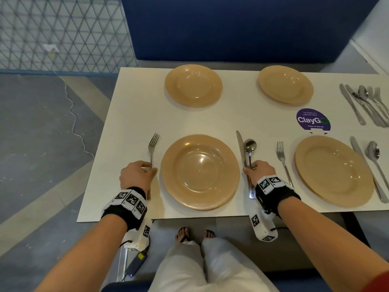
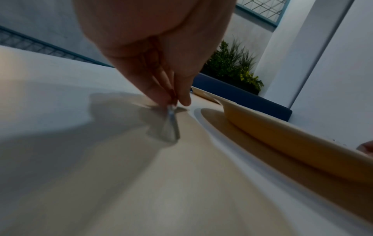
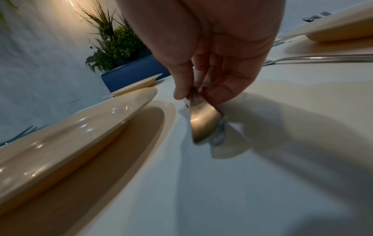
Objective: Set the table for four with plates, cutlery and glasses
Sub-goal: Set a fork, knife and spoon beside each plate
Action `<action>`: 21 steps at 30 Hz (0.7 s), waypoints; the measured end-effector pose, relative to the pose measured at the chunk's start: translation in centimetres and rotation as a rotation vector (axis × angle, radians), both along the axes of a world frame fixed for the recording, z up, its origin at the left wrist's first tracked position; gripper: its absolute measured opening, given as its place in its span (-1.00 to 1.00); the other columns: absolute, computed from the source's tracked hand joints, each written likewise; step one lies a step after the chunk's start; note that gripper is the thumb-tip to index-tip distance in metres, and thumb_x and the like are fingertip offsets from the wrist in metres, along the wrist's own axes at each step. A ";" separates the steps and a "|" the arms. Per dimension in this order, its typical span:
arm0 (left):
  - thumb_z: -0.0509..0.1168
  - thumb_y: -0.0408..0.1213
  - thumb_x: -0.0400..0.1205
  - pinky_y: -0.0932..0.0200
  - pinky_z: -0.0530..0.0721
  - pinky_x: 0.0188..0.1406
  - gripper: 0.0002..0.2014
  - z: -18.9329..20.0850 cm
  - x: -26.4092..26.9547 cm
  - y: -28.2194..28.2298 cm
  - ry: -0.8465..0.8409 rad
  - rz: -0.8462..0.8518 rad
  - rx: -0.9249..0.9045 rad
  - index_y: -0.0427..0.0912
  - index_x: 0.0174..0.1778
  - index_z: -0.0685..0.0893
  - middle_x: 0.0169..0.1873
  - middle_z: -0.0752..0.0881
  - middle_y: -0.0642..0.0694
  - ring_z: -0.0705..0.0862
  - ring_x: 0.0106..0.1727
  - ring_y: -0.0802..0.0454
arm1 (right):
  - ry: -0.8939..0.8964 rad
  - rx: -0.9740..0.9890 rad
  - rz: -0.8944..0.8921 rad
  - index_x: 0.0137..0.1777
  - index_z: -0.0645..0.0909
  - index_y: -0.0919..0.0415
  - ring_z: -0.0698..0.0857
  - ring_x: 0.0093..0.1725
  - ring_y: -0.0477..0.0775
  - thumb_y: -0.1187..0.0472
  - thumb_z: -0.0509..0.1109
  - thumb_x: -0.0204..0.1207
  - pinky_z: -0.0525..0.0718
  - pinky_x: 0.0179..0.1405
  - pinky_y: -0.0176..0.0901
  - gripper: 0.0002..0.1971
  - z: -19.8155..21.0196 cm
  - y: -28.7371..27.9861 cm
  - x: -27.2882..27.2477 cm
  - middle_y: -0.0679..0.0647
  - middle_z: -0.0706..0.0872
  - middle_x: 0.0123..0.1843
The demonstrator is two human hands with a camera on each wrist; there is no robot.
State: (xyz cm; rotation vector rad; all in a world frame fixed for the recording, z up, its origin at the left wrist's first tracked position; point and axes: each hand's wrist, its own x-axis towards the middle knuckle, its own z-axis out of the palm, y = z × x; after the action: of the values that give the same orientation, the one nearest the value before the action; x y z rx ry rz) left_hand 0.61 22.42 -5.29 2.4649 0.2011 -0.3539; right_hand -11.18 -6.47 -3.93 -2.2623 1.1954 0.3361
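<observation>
We see 4 tan plates on the white table (image 1: 130, 114): 2 along the far edge (image 1: 193, 85) (image 1: 285, 84) and 2 along the near edge, the near-left plate (image 1: 200, 171) between our hands and the near-right plate (image 1: 333, 170) towards the right edge. Our left hand (image 1: 136, 174) pinches the handle of a fork (image 1: 152, 148) just left of the near-left plate, thumb and fingers curled on it, tines pointing to the far edge. Our right hand (image 1: 260, 172) grips a knife (image 1: 240, 146) and a spoon (image 1: 249, 147) together by their handles, just right of that plate (whether they rest on the table, we cannot tell). The near-right plate has a second fork (image 1: 283, 161) at its left and a second knife (image 1: 367, 167) and second spoon (image 1: 375, 159) at its right. Spare cutlery (image 1: 367, 106) lies heaped near the far right corner, beside a purple sticker (image 1: 313, 120).
</observation>
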 end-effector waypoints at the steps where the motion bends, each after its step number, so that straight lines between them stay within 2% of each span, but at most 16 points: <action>1: 0.44 -0.13 0.53 0.13 0.63 0.04 -0.71 0.0 0.1 0.1 0.004 0.013 -0.027 -0.14 0.14 0.77 -0.08 0.81 -0.15 0.73 0.03 -0.12 | -0.007 0.001 0.002 0.11 0.66 0.28 0.70 0.07 0.22 0.09 0.36 0.57 0.56 -0.04 -0.15 -0.73 -0.1 -0.1 0.0 0.22 0.75 0.06; 7: 0.48 -0.14 0.50 0.08 0.68 0.10 -0.71 -0.2 -0.1 0.5 -0.004 0.052 -0.054 -0.11 0.12 0.79 -0.11 0.81 -0.14 0.73 -0.01 -0.12 | -0.051 -0.001 -0.043 0.10 0.68 0.25 0.69 0.10 0.21 0.11 0.45 0.50 0.59 0.06 -0.14 -0.73 -0.3 -0.7 -0.4 0.20 0.75 0.07; 12: 0.49 -0.13 0.48 0.08 0.64 0.11 -0.68 -0.4 0.0 0.6 -0.005 0.046 -0.036 -0.09 0.14 0.77 -0.11 0.81 -0.13 0.73 0.01 -0.11 | -0.049 0.011 -0.069 0.08 0.69 0.26 0.69 0.05 0.18 0.10 0.47 0.48 0.53 -0.06 -0.22 -0.73 -0.2 -0.9 -0.4 0.18 0.75 0.00; 15: 0.49 -0.12 0.49 0.06 0.64 0.12 -0.69 -0.6 0.1 0.7 -0.004 0.042 -0.036 -0.11 0.12 0.77 -0.09 0.81 -0.13 0.73 0.04 -0.11 | -0.094 0.014 -0.111 0.03 0.67 0.25 0.71 -0.01 0.20 0.12 0.47 0.48 0.65 0.02 -0.13 -0.77 -0.6 -1.2 -0.6 0.17 0.74 -0.06; 18: 0.49 -0.11 0.49 0.08 0.62 0.11 -0.71 -0.6 0.2 0.7 -0.014 0.022 -0.018 -0.10 0.09 0.75 -0.07 0.81 -0.12 0.73 0.05 -0.10 | -0.182 0.020 -0.212 -0.01 0.60 0.20 0.75 -0.06 0.27 0.18 0.35 0.55 0.74 0.02 0.11 -0.89 -1.2 -1.3 -0.6 0.24 0.76 -0.03; 20: 0.50 -0.10 0.48 0.07 0.63 0.12 -0.73 -0.7 0.3 0.8 -0.013 0.016 -0.020 -0.10 0.04 0.75 -0.09 0.81 -0.11 0.73 0.03 -0.09 | -0.213 0.010 -0.261 0.07 0.54 0.20 0.71 -0.08 0.27 0.27 0.22 0.60 0.70 -0.05 0.00 -0.88 -1.2 -1.5 -0.5 0.25 0.71 -0.02; 21: 0.50 -0.10 0.47 0.07 0.64 0.12 -0.74 -0.7 0.3 0.8 -0.012 0.015 -0.020 -0.10 0.02 0.75 -0.10 0.81 -0.11 0.73 0.03 -0.09 | -0.201 -0.007 -0.243 0.14 0.52 0.22 0.68 -0.05 0.27 0.32 0.17 0.61 0.62 -0.09 -0.09 -0.83 -1.2 -1.6 -0.5 0.25 0.68 0.00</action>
State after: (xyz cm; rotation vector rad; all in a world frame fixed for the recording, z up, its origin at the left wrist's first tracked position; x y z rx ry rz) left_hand 0.93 23.23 -6.02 2.4436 0.2099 -0.3335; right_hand -11.63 -8.05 -5.12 -2.0704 1.3449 0.0111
